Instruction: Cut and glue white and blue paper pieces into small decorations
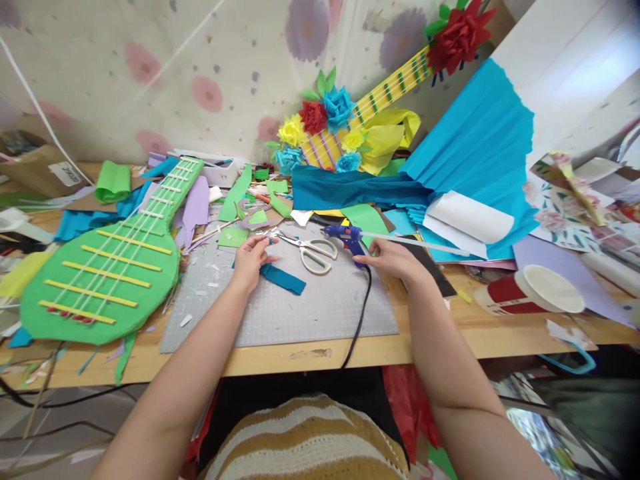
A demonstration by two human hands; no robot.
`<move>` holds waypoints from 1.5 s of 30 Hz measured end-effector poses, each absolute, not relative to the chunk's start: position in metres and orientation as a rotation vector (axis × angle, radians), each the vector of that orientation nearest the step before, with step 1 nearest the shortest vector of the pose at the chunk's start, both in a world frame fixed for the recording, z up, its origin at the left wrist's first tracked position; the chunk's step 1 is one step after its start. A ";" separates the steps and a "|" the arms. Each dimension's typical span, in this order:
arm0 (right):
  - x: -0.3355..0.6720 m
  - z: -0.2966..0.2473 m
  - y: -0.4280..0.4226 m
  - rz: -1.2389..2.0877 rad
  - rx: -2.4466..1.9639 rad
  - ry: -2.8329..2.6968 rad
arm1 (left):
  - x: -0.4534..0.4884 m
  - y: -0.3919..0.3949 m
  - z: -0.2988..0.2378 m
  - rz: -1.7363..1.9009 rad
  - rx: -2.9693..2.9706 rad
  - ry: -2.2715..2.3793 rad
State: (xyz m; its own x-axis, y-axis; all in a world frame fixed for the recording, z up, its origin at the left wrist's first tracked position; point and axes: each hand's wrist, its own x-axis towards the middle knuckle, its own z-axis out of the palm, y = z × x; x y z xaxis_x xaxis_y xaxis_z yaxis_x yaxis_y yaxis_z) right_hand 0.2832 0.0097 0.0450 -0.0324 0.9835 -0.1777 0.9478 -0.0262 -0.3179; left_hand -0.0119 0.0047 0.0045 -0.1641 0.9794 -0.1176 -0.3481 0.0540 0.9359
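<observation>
My left hand point(251, 259) rests on the grey cutting mat point(300, 307), fingers curled on the end of a blue paper strip point(283, 278). My right hand point(393, 257) is closed round the handle of a blue glue gun point(345, 235), whose nozzle points left over the mat. Its black cord point(361, 313) runs down off the table's front edge. White-handled scissors point(313, 251) lie open on the mat between my two hands.
A green paper guitar point(105, 273) lies at the left. A yellow guitar with paper flowers point(340, 127) leans on the back wall, blue crepe paper point(465, 167) beside it. A red paper cup point(530, 293) lies on its side at the right. Paper scraps litter the table.
</observation>
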 end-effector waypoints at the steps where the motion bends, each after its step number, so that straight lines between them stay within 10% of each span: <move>1: 0.281 0.039 0.014 0.515 -2.069 -2.086 | -0.012 0.005 0.004 1.428 0.797 1.114; 16: 0.212 0.036 0.014 1.313 -1.295 -1.751 | -0.010 0.005 0.001 1.398 0.811 1.231; 45: 0.200 0.012 0.011 1.262 -1.478 -1.737 | -0.010 0.005 -0.001 1.339 0.870 1.301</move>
State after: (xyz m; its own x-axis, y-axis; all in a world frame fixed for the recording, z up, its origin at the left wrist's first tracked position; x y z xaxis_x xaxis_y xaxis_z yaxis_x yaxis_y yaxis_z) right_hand 0.2005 0.0113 0.0118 -0.2622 0.9498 -0.1709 0.4561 -0.0341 -0.8893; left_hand -0.0099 0.0055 -0.0015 -0.2078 0.9660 -0.1538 -0.1815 0.1164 0.9765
